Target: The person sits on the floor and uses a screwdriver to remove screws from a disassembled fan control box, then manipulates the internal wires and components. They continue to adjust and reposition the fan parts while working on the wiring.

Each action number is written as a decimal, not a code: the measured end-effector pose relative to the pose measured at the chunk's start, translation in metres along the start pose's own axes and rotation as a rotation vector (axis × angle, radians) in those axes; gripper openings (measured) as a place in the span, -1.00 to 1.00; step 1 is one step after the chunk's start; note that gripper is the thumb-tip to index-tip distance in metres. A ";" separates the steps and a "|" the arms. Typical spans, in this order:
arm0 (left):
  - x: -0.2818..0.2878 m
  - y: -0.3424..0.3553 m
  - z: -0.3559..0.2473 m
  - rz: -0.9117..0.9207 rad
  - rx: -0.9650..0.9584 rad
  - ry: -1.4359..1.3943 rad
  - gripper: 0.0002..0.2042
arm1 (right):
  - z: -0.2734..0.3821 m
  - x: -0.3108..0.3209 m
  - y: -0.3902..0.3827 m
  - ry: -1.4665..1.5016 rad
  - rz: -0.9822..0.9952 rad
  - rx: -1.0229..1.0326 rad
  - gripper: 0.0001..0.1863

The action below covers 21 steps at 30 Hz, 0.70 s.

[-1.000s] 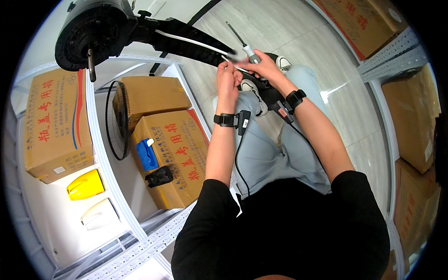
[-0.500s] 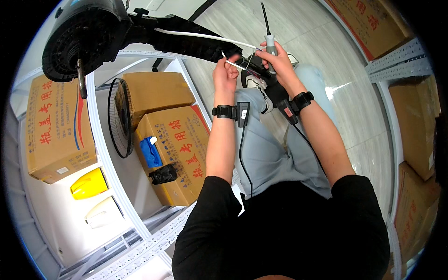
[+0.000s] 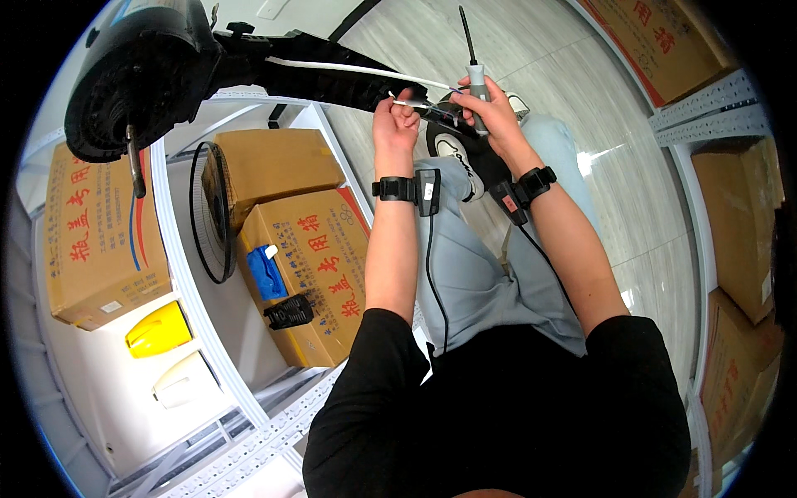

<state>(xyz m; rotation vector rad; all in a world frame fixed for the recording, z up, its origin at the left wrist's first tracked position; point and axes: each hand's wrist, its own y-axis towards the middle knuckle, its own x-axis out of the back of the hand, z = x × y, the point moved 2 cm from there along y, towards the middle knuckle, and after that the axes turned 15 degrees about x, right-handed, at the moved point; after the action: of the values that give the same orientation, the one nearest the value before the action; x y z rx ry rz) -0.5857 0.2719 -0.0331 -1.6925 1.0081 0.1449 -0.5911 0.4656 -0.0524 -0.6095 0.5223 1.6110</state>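
Note:
A black fan body with a metal shaft (image 3: 133,141) fills the upper left, and a black arm (image 3: 332,62) extends from it toward my hands, with a white cable (image 3: 357,71) along it. My left hand (image 3: 397,123) has its fingers curled up at the short white cable end by the arm. My right hand (image 3: 490,112) grips a grey-handled screwdriver (image 3: 475,83), its shaft pointing up, with thumb near the thin wires by the cable. The exact contact between fingertips and wires is too small to tell.
Cardboard boxes (image 3: 307,266) sit on white shelving at left, with a black fan grille (image 3: 212,212), a blue item (image 3: 266,272), a black piece (image 3: 290,311), yellow (image 3: 158,328) and white plastic parts (image 3: 183,382). More boxes (image 3: 735,224) line the right. My legs and shoes are beneath my hands.
The screwdriver has swung more upright and shifted right in my right hand. My left hand has moved slightly up and left. The fan body sits lower and further left in the picture.

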 end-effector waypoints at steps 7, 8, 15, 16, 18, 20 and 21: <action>-0.009 -0.001 -0.008 0.026 0.042 -0.086 -0.79 | 0.000 0.001 0.001 -0.003 0.003 0.004 -0.63; -0.010 -0.001 -0.008 0.012 0.023 -0.081 -0.79 | 0.000 0.002 0.001 -0.007 0.002 0.002 -0.63; -0.015 -0.004 -0.011 -0.001 -0.055 -0.086 -0.76 | 0.001 0.002 -0.001 -0.026 0.011 -0.012 -0.63; -0.017 -0.005 -0.010 -0.014 -0.055 -0.087 -0.76 | 0.001 0.003 0.000 -0.031 0.011 -0.010 -0.62; -0.013 0.000 -0.010 0.000 -0.014 -0.081 -0.73 | 0.002 0.003 0.000 -0.017 0.013 -0.014 -0.63; -0.006 0.003 -0.013 0.011 -0.002 -0.082 -0.71 | 0.002 0.000 0.000 -0.011 0.012 -0.020 -0.63; -0.004 0.003 -0.012 0.020 -0.005 -0.085 -0.71 | 0.002 0.000 -0.001 -0.018 0.007 -0.019 -0.64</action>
<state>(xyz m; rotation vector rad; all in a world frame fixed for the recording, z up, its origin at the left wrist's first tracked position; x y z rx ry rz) -0.5953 0.2643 -0.0286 -1.6674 0.9622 0.2303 -0.5907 0.4672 -0.0511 -0.6072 0.4964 1.6284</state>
